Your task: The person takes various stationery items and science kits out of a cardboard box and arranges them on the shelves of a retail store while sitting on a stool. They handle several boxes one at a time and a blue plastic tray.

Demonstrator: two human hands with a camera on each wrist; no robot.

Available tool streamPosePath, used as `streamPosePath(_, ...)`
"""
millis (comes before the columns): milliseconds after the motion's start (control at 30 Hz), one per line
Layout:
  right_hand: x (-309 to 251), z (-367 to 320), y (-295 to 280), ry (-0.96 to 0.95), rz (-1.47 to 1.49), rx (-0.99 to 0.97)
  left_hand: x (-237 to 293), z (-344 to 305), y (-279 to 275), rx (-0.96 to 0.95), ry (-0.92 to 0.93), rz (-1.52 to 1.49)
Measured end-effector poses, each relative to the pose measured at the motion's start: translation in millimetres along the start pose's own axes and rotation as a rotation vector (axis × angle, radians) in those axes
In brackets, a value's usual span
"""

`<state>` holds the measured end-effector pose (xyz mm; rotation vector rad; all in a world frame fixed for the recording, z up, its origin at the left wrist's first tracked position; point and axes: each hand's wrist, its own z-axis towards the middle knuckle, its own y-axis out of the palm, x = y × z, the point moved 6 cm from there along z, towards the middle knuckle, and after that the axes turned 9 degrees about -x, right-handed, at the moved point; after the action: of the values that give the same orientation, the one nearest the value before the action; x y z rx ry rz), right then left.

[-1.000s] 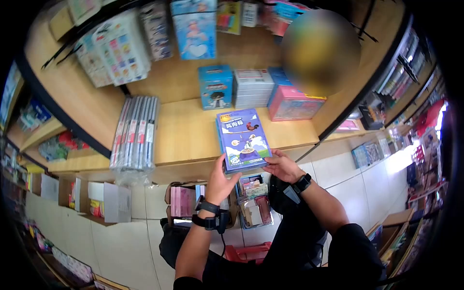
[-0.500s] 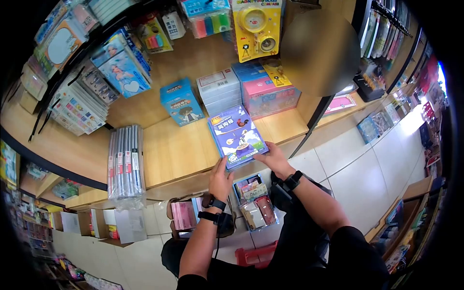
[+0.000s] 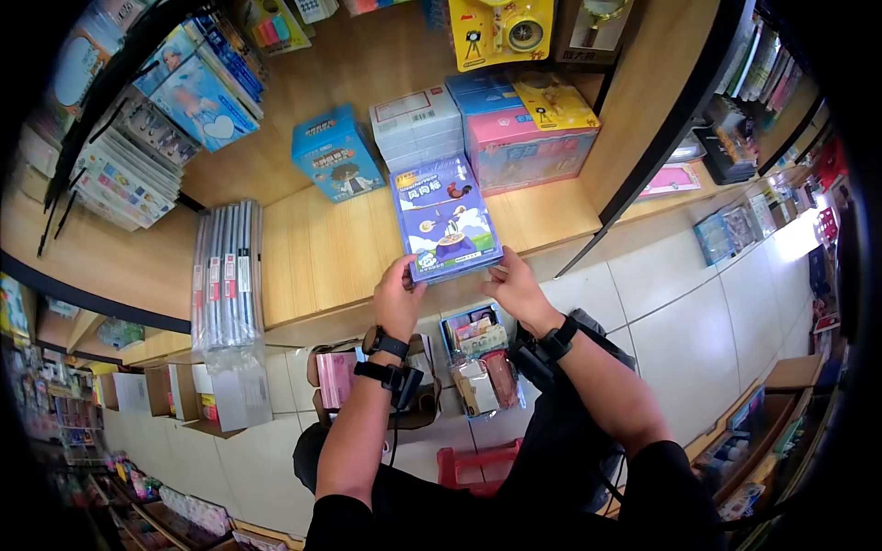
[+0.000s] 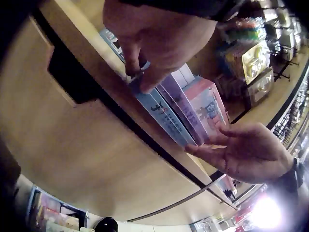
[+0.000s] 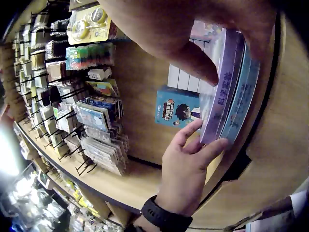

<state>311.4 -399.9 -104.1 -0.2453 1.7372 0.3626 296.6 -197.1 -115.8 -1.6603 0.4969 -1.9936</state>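
Here, on the wooden shelf (image 3: 322, 248): a plastic-wrapped bundle (image 3: 225, 275), well apart; the left hand (image 3: 398, 298), thumb and fingers pinching the near-left corner of the stack of flat purple boxes (image 3: 444, 219), which lies at the shelf's front edge; the right hand (image 3: 516, 289), fingers straight, pressing its near-right corner.

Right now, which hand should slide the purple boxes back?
Probably left: the left hand pinches the near corner of the purple boxes, while the right hand only touches their edge with straight fingers.
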Motion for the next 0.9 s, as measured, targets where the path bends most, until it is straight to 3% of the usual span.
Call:
streamPosePath(100,10.2,4.0,-3.3,0.005,-0.125,-0.016,-1.5,2.0,0.9,-0.018,-0.044,-0.142)
streamPosePath(200,10.7,1.8,2.8,-0.013,-0.012,-0.051,3.1,-2.1,-2.2,0.001,-0.097,-0.221)
streamPosePath(267,13.8,-5.1,-2.2,0.079,0.09,0.152,5.2,-3.3,-1.9,-0.015,-0.054,-0.29)
streamPosePath(300,12.6,-7.3,-2.9,0.087,0.088,0.153,2.4,-3.3,-1.3,-0.017,-0.061,-0.294)
streamPosePath(433,10.9,0.5,-0.6,0.036,0.011,-0.074,-10.2,-1.6,1.9,-0.047,-0.099,-0.308)
streamPosePath(633,36.7,-7.3,-18.4,0.113,0.226,0.127,9.2,-21.3,1.5,0.034,0.006,-0.322)
streamPosePath(700,36.3,-17.0,-25.2,0.066,0.008,0.158,18.6,-52.2,-11.7,0.232,0.019,-0.019)
streamPosePath(767,10.8,-29.6,-8.6,0.033,-0.387,0.179,7.9,-94.7,-6.2,0.272,-0.089,-0.103)
streamPosePath(900,-14.5,-40.8,22.9,0.004,-0.536,-0.035,-45.0,-177.2,8.8,0.283,-0.359,-0.222)
